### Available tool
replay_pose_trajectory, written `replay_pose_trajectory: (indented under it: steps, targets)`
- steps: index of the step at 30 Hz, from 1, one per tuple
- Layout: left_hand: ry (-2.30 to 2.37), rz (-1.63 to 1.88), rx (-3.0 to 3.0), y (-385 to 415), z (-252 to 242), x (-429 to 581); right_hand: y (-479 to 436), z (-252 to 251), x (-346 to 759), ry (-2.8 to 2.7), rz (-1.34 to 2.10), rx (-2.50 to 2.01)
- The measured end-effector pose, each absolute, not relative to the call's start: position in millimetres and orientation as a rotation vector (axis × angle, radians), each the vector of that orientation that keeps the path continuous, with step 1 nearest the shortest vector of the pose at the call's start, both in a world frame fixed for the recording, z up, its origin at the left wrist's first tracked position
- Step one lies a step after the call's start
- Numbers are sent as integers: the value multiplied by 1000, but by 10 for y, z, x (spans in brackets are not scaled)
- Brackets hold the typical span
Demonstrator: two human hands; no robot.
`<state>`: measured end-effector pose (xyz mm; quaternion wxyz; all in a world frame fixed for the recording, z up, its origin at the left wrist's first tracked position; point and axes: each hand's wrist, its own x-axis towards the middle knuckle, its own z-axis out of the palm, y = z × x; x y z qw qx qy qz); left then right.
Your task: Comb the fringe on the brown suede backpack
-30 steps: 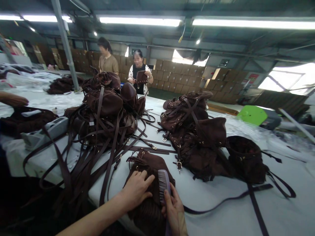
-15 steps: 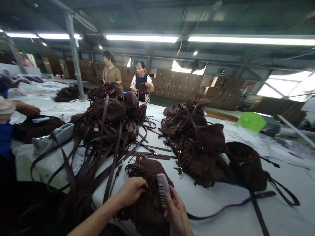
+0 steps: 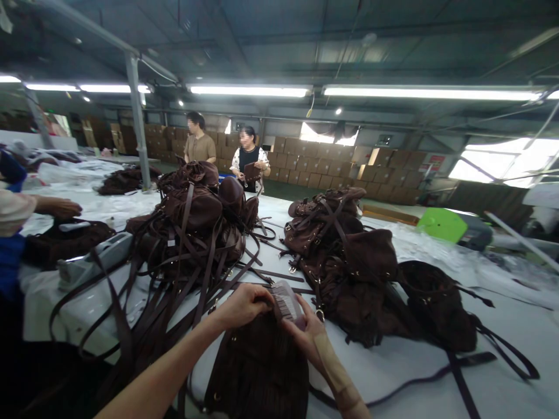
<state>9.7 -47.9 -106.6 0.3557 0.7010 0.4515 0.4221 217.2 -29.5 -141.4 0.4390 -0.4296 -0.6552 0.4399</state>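
A dark brown fringed suede bag (image 3: 257, 372) lies at the near edge of the white table (image 3: 437, 384), right in front of me. My left hand (image 3: 242, 304) grips the bag's top edge. My right hand (image 3: 308, 334) holds a purple comb (image 3: 286, 302) with its teeth at the top of the fringe. The two hands nearly meet over the bag, which hangs partly over the table's edge.
Two heaps of brown bags (image 3: 196, 221) (image 3: 345, 256) with long trailing straps fill the table's middle. An open bag (image 3: 437, 302) lies at the right. A co-worker's arm (image 3: 52, 206) reaches in at the left; two people (image 3: 222, 151) stand at the far side. A green object (image 3: 441, 224) sits far right.
Both hands have moved up to the bag's top edge, the comb lifted from mid-fringe to the top. The bag has slid toward me. The camera has tilted upward.
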Motion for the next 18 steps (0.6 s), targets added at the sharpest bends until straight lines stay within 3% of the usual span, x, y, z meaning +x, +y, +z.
replay_pose_trajectory:
  steps: [6, 12, 18]
  targets:
    - [1182, 1048, 1860, -401, -1022, 331, -449, -1753, 1613, -1493, 1368, -992]
    - [1297, 1726, 1166, -507, -1293, 168, -534, -1858, 1672, -1234, 1631, -1066]
    - [1059, 1186, 1539, -759, -1554, 498, -618, -1603, 1826, -1195, 1691, -988]
